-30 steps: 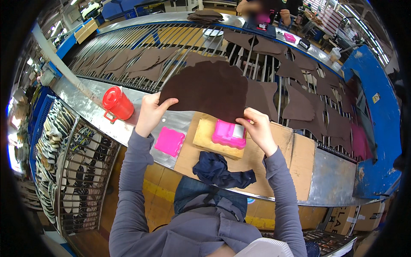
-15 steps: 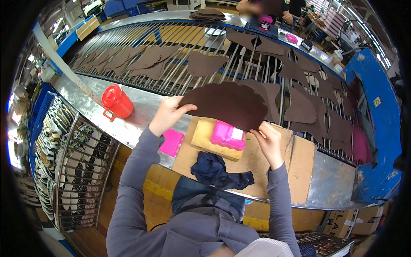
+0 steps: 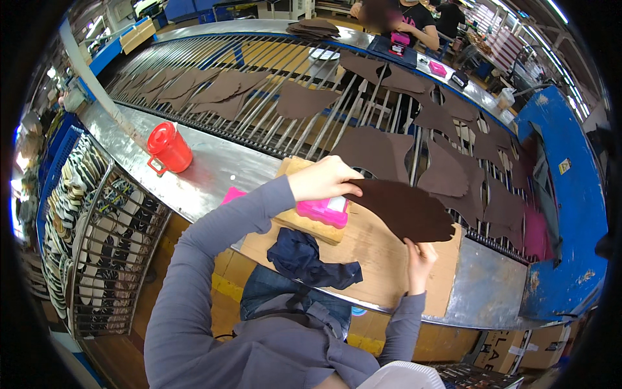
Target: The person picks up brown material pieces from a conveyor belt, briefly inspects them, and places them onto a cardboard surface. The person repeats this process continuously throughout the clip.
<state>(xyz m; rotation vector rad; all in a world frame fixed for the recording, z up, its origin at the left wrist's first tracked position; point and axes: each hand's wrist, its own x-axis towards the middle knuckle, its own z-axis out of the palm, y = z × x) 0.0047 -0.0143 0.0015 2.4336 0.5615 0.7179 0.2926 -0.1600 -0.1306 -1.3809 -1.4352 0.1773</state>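
Note:
A dark brown leather piece (image 3: pixel 408 209) with a scalloped edge is held above the cardboard sheet (image 3: pixel 376 249). My left hand (image 3: pixel 324 178) grips its left end. My right hand (image 3: pixel 421 256) holds its lower right edge from beneath. Just under my left hand a pink box (image 3: pixel 322 211) sits on a wooden block (image 3: pixel 304 220). A dark blue cloth (image 3: pixel 304 258) lies on the cardboard near my body.
A red lidded cup (image 3: pixel 168 148) stands on the metal counter (image 3: pixel 201 172) at the left. Several brown leather pieces (image 3: pixel 304 98) lie on the roller conveyor (image 3: pixel 272 65). Another person (image 3: pixel 405 16) works at the far side. A wire rack of shoes (image 3: pixel 97 220) is at my left.
The leather piece has been swung from flat in front of me over to the right and turned edge-on; my left hand crossed right above the pink box, my right hand dropped lower.

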